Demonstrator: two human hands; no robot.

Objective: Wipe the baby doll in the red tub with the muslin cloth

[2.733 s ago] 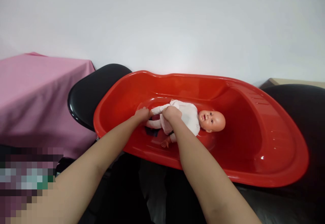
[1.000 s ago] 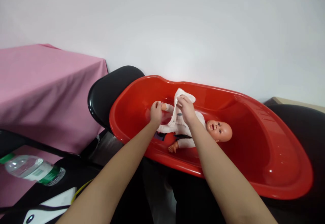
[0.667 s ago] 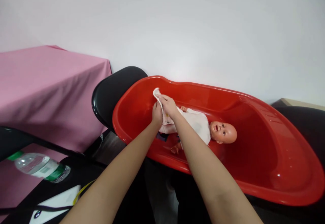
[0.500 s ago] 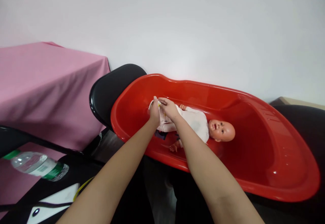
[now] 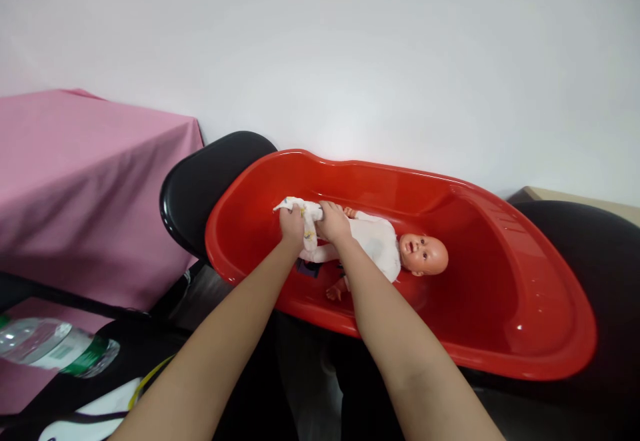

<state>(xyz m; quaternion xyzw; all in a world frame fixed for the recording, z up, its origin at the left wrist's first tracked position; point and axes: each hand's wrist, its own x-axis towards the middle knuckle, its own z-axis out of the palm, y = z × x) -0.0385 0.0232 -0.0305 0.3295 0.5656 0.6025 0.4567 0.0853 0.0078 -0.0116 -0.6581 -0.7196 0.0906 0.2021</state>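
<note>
A bald baby doll (image 5: 377, 244) in a white top lies on its back in a red baby bathtub (image 5: 480, 301), its head to the right. Around its legs, at the left, is a thin white baby garment (image 5: 309, 227) with small yellow figures; its exact cut does not show. My left hand (image 5: 291, 227) is closed on this garment, which juts out past my fingers to the left. Close beside it, my right hand (image 5: 334, 222) is closed at the doll's far leg, where the garment ends; my fingers partly hide the grip. Under the near leg is a small dark item (image 5: 307, 267).
Black chairs (image 5: 210, 187) stand at both ends of the tub, by a white wall. To the left is a table with a pink cloth (image 5: 100, 161). A plastic bottle (image 5: 60, 347) and a white object (image 5: 95, 414) with a yellow strap lie at the lower left.
My left hand has drawn left, away from my right, and more of the patterned garment shows stretched between them. The whole view has shifted slightly.
</note>
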